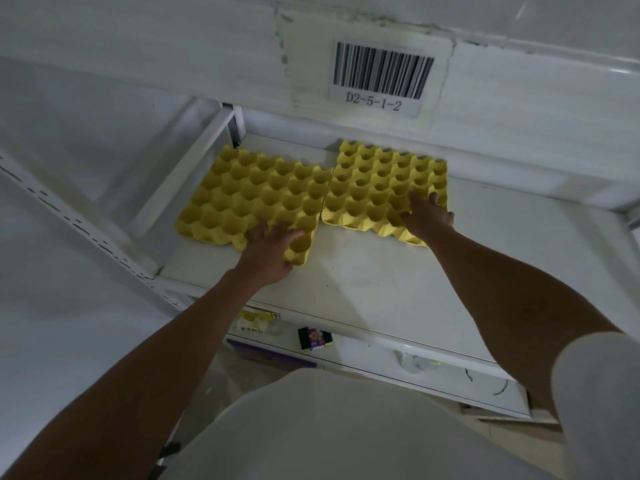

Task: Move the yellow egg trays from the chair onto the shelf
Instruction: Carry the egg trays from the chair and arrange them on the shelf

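Observation:
Two yellow egg trays lie side by side on the white shelf (363, 289), their inner edges touching. My left hand (270, 252) rests on the near right corner of the left tray (249, 192), fingers spread over its cups. On the near right part of the right tray (377, 183) lies my right hand (427, 214), fingers spread flat. Both trays sit flat and empty. The chair is out of view.
A barcode label (381, 79) reading D2-5-1-2 is stuck on the shelf beam above. A white slotted upright (86, 233) runs down the left. Below the shelf edge lie a small colourful box (315, 338) and a plastic bag (419, 363).

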### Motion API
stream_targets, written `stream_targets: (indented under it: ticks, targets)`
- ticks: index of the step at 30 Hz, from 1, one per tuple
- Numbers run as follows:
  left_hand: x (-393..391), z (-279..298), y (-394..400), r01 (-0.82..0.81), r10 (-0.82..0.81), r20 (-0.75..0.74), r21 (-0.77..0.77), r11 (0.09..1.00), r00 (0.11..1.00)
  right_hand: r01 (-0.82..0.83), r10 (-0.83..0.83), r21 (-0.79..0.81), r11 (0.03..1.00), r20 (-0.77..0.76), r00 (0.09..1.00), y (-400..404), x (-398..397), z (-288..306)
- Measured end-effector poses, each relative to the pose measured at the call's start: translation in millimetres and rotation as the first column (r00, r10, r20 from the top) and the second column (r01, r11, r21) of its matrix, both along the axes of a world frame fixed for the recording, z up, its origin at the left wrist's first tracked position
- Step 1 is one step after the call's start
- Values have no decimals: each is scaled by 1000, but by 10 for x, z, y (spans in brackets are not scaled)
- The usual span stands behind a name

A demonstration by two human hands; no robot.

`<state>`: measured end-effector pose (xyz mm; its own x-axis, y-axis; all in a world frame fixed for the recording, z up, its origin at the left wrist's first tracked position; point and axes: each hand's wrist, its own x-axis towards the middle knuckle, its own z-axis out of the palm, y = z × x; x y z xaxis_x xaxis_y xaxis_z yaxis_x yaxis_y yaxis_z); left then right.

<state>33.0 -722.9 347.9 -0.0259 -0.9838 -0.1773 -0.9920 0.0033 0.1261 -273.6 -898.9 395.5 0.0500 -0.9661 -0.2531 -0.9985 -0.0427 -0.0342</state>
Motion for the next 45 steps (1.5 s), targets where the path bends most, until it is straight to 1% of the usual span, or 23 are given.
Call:
stream_targets:
  ticks: [4, 5, 8, 9, 12, 13, 15, 17, 18, 21, 23, 25, 27, 29, 30, 32, 33, 35, 37, 38, 41, 43, 45]
  targets:
    - [-17, 45, -6, -16, 16, -20, 22, 1000, 1000, 28, -35, 139, 990, 50, 998, -17, 21, 100]
    - [-24, 47, 4, -19, 20, -18, 21, 1000, 1000, 32, -41, 125, 992, 63, 997, -3, 33, 124]
    - [-43, 52, 44, -29, 29, -23, -4, 1000, 999, -10, 10, -3, 1000, 102, 995, 143, 94, 173]
    - [-44, 58, 48, -28, 27, -27, -5, 1000, 999, -36, 38, -18, 999, 102, 994, 210, 119, 172]
    - [-67, 102, 86, -17, 17, -23, 11, 1000, 1000, -107, 106, 10, 994, 88, 991, 423, 165, 143]
    - [-82, 120, 119, -30, 30, -22, -2, 1000, 999, -134, 134, -6, 991, 92, 987, 481, 157, 125]
    - [-133, 176, 217, -58, 58, 2, -69, 996, 998, -204, 214, -101, 974, 97, 972, 594, 113, 84]
    - [-240, 269, 363, -113, 114, -2, -138, 984, 993, -280, 303, -191, 941, 102, 947, 746, 64, 41]
    - [-310, 298, 458, -161, 158, -30, -164, 973, 987, -321, 346, -203, 925, 102, 933, 841, 58, 12]
    - [-577, 326, 829, -324, 304, -126, -196, 926, 944, -466, 481, -145, 873, 90, 872, 1222, 114, -79]
    - [-820, 255, 1194, -418, 394, -149, -204, 885, 907, -575, 588, -128, 808, 105, 802, 1525, 164, -160]
    - [-1115, 132, 1663, -559, 541, -144, -203, 804, 829, -694, 706, -139, 707, 91, 702, 1849, 214, -259]
    - [-1441, 7, 2235, -714, 698, -152, -171, 679, 700, -809, 816, -108, 578, 67, 575, 2203, 232, -322]
    - [-1764, -106, 2867, -815, 805, -127, -99, 571, 580, -889, 896, -121, 443, 14, 444, 2571, 202, -429]
    - [-1934, -149, 3188, -853, 848, -90, -36, 521, 522, -911, 919, -120, 394, 35, 393, 2759, 166, -467]
    - [-2322, -221, 3882, -911, 919, -11, 128, 393, 395, -944, 944, -58, 324, 85, 319, 3172, 11, -555]
    - [-2495, -256, 4228, -927, 941, 12, 180, 330, 337, -956, 955, -25, 292, 67, 290, 3361, -72, -620]
    - [-2791, -345, 4857, -944, 965, 69, 233, 232, 254, -979, 982, 78, 187, -13, 186, 3670, -223, -761]
    - [-2977, -419, 5352, -947, 987, 74, 298, 118, 146, -980, 997, 187, 73, -38, 67, 3965, -311, -904]
    - [-3052, -459, 5559, -942, 992, 68, 327, 80, 108, -969, 999, 243, 52, -16, 50, 4113, -345, -993]
    - [-3207, -499, 6042, -928, 1000, 9, 372, -4, -1, -902, 996, 430, 49, 43, 74, 4622, -329, -1126]
    - [-3283, -557, 6322, -925, 999, -38, 379, -21, -38, -883, 992, 467, 46, 83, 95, 4975, -302, -1193]
    - [-3344, -615, 6569, -909, 997, -60, 416, -23, -52, -873, 992, 486, 26, 99, 84, 5325, -269, -1224]
